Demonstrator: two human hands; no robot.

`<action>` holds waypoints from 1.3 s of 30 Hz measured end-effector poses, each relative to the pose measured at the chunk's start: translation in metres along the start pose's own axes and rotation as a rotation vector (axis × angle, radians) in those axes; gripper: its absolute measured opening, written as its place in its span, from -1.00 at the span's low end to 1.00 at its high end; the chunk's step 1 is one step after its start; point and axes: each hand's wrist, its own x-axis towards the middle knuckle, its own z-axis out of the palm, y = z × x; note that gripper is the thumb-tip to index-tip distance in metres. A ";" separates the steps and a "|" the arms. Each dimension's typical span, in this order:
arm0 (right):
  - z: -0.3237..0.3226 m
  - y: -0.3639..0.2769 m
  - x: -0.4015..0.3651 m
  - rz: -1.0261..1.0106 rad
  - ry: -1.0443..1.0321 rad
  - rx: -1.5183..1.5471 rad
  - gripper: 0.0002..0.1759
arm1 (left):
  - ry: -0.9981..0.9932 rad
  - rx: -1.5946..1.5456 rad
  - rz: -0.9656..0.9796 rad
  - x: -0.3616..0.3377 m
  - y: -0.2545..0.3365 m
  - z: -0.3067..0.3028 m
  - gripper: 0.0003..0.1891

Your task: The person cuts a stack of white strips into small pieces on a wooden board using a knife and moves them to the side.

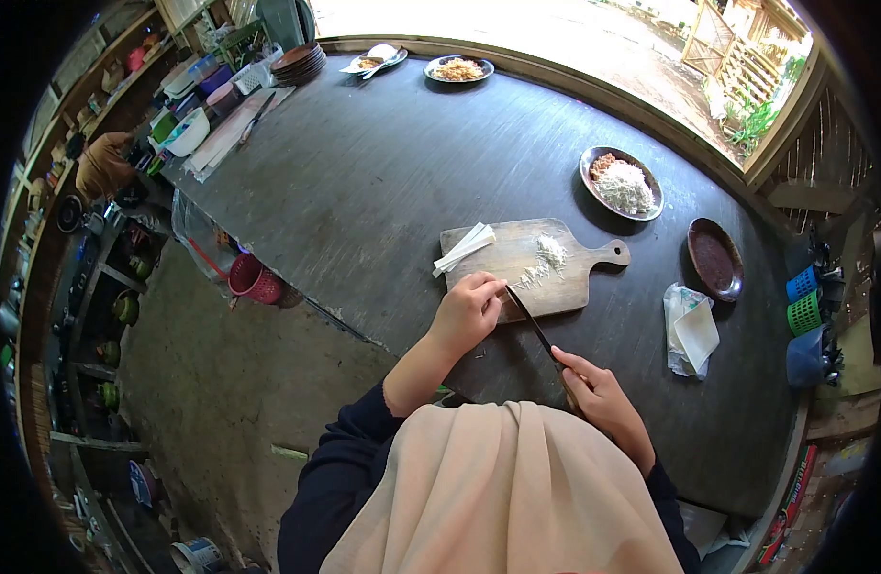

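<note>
A wooden cutting board (574,273) with a handle lies on the dark table. My right hand (601,390) is closed around the handle of a knife (530,318), whose dark blade slants up and left over the board's near edge. By the blade's tip, my left hand (471,306) has its fingers pinched together; what they hold, if anything, is hidden. Long white strips (464,249) rest at the board's left corner. Small white cut pieces (533,277) lie beyond the knife, beside a heap of finer white bits (551,251).
Past the board stands a plate (593,206) of white bits and orange-brown food. On the right are an empty brown dish (716,258) and a plastic packet with white sheets (694,332). Two food plates and stacked brown plates (299,65) sit at the far edge.
</note>
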 end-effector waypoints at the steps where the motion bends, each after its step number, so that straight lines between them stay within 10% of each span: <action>1: 0.000 0.000 0.000 -0.014 0.004 -0.010 -0.58 | 0.000 -0.001 0.000 0.000 0.000 0.000 -0.76; 39: 0.000 -0.015 0.000 -0.027 0.002 -0.153 -0.59 | -0.020 0.024 0.019 0.002 0.000 -0.002 -0.77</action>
